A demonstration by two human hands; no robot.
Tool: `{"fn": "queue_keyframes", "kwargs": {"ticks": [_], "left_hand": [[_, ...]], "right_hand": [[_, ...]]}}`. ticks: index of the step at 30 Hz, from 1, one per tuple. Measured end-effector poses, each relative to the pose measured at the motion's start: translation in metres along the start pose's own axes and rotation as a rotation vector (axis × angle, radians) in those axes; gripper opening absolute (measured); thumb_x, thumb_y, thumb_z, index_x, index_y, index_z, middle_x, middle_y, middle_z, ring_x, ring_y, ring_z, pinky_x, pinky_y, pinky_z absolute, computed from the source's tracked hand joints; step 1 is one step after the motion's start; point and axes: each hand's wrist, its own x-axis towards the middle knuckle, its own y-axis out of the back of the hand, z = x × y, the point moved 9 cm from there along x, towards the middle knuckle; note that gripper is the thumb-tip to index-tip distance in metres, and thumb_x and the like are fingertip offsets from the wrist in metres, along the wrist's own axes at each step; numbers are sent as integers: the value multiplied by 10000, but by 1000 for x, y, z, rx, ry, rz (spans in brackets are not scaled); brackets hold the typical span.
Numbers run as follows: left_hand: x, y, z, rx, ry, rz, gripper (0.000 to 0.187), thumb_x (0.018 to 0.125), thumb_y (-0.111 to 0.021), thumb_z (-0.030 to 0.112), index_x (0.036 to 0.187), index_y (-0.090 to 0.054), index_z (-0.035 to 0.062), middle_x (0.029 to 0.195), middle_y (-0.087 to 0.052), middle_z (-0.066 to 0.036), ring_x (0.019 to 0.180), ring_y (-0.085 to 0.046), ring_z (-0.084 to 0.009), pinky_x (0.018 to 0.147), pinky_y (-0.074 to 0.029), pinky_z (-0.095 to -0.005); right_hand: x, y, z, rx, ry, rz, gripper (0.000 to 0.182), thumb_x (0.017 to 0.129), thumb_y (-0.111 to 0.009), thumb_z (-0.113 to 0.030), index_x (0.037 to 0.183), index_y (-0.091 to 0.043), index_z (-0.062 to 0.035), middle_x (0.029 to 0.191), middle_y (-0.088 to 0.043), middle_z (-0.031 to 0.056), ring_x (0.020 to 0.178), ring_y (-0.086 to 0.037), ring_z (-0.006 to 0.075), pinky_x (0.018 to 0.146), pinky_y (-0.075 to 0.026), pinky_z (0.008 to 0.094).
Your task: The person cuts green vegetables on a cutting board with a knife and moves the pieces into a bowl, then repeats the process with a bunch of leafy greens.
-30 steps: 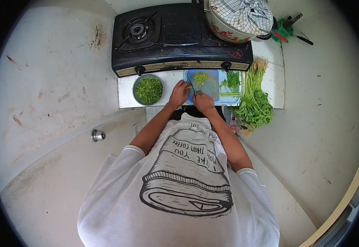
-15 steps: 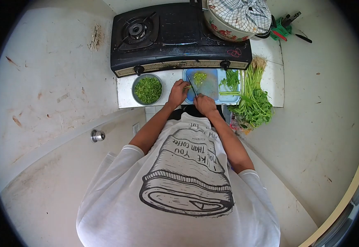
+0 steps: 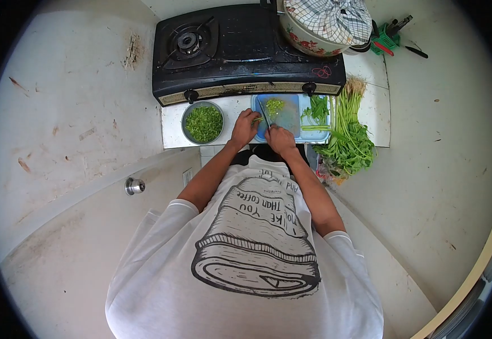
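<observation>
My right hand (image 3: 281, 140) is wrapped round the handle of a knife (image 3: 264, 112), whose blade points up and left over the blue cutting board (image 3: 287, 126). At the board's left edge, my left hand (image 3: 245, 127) pinches green stalks (image 3: 258, 119) beside the blade. Chopped pale-green pieces (image 3: 274, 105) lie on the board just past the knife. A light-blue tray (image 3: 315, 137) holds leafy sprigs (image 3: 317, 109) and cut stalks at its right side. Left of my hands stands a round bowl (image 3: 186, 134) of finely chopped greens (image 3: 203, 124).
A black two-burner stove (image 3: 246, 45) stands behind the board, with a cloth-covered flowered pot (image 3: 308, 44) on its right. A large bunch of leafy greens (image 3: 347, 138) lies right of the tray. Farther right is a green basket (image 3: 388, 40) with utensils. A door knob (image 3: 134, 186) is at lower left.
The knife and my right hand have shifted slightly upward. My left hand has hardly moved.
</observation>
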Motion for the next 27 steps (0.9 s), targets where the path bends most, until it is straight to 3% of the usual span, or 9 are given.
{"fn": "queue_keyframes", "kwargs": {"ticks": [5, 8, 14, 17, 27], "left_hand": [[0, -2, -2, -9, -4, 4, 211, 833, -688, -33, 1037, -712, 16, 963, -639, -171, 969, -623, -397, 890, -517, -469], [0, -1, -1, -19, 1, 8, 212, 831, -684, -32, 1036, -714, 15, 964, -639, -173, 968, -622, -399, 895, -514, -471], [0, 2, 2, -19, -7, 8, 211, 831, -674, -21, 1035, -716, 14, 962, -638, -180, 987, -615, -403, 907, -505, -468], [1, 0, 0, -25, -13, -16, 214, 827, -679, -17, 1036, -716, 15, 965, -639, -181, 995, -614, -400, 907, -505, -465], [1, -1, -4, -32, 16, 0, 204, 825, -694, -13, 1026, -710, 16, 966, -640, -178, 990, -620, -393, 911, -513, -465]], "right_hand": [[-9, 7, 2, -4, 4, 7, 416, 1041, -531, -375, 1020, -678, 13, 876, -749, 269, 845, -753, 444, 800, -609, 516], [-12, 4, 1, 32, 4, -14, 434, 1051, -516, -391, 1032, -663, 18, 898, -731, 308, 870, -732, 476, 817, -581, 562], [-10, -1, -3, 26, 13, 6, 433, 1051, -519, -385, 1004, -666, 19, 878, -733, 300, 842, -733, 478, 785, -593, 547], [-5, 3, -9, 2, 6, 25, 403, 1037, -538, -357, 988, -678, 17, 874, -750, 268, 852, -757, 435, 800, -609, 512], [-10, -1, -7, -9, -10, -4, 400, 1043, -534, -355, 988, -673, 17, 882, -750, 272, 858, -756, 436, 800, -609, 511]]}}
